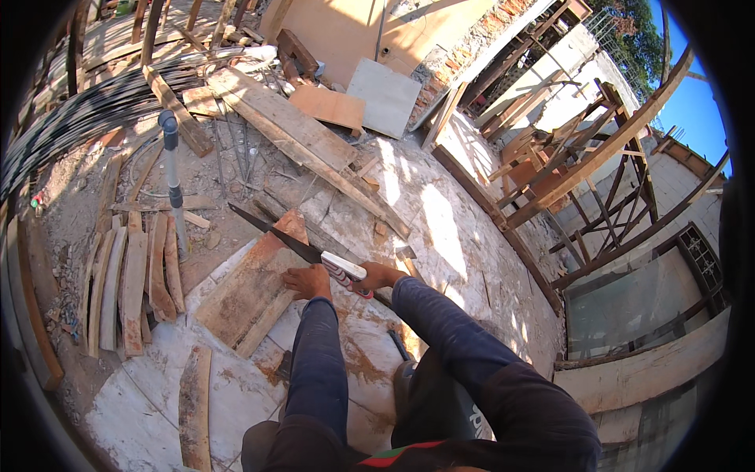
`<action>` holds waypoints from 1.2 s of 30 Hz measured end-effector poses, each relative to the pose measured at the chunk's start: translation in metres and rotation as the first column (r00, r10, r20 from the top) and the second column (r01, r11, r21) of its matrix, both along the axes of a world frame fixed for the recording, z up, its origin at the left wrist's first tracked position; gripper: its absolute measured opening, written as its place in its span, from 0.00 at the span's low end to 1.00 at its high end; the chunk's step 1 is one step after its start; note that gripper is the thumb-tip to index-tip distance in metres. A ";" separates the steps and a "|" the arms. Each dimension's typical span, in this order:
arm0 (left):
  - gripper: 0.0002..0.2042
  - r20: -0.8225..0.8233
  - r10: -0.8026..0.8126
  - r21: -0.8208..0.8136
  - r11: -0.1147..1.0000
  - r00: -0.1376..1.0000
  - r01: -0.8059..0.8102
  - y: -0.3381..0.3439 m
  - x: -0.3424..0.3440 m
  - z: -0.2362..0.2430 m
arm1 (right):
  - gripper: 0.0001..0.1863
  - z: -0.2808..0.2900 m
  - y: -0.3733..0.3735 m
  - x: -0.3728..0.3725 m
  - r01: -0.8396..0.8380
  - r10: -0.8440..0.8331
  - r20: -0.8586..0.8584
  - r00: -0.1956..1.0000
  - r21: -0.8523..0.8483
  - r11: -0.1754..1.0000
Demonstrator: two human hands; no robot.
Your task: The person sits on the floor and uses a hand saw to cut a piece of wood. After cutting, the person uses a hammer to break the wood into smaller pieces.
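Observation:
My right hand [377,275] is closed on the white, red and black handle of a handsaw [295,248], whose dark blade points up and left over a wide, dirty wooden board [240,303]. My left hand [308,282] grips that board near its right edge, just left of the saw handle, with fingers bent on the wood. The board lies slanted on stained pale tiles [157,393]. Where the saw teeth meet the wood is too small to tell.
Several strips [134,283] and one short plank [194,405] lie left. A grey pipe [171,165] stands near bundled rebar [94,118]. Long planks [283,134] and two sheets [381,98] lie beyond. Timber framing [590,173] and a glass panel [633,303] are at right.

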State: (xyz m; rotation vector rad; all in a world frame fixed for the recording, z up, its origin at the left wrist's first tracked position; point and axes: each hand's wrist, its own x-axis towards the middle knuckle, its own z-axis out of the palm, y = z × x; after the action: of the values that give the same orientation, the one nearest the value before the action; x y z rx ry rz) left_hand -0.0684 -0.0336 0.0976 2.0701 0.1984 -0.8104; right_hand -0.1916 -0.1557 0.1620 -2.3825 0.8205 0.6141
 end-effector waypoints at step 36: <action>0.47 0.383 -0.666 0.530 0.726 0.640 0.438 0.111 0.018 -0.088 | 0.43 -0.048 0.011 -0.025 -0.093 -0.046 0.775 0.631 0.135 0.986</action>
State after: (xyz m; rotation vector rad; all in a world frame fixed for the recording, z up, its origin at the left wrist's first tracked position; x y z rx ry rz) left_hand -0.0506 0.0776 0.0100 2.7156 -0.7231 -0.4917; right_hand -0.2169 -0.1447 0.1138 -2.1707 0.3165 -0.3635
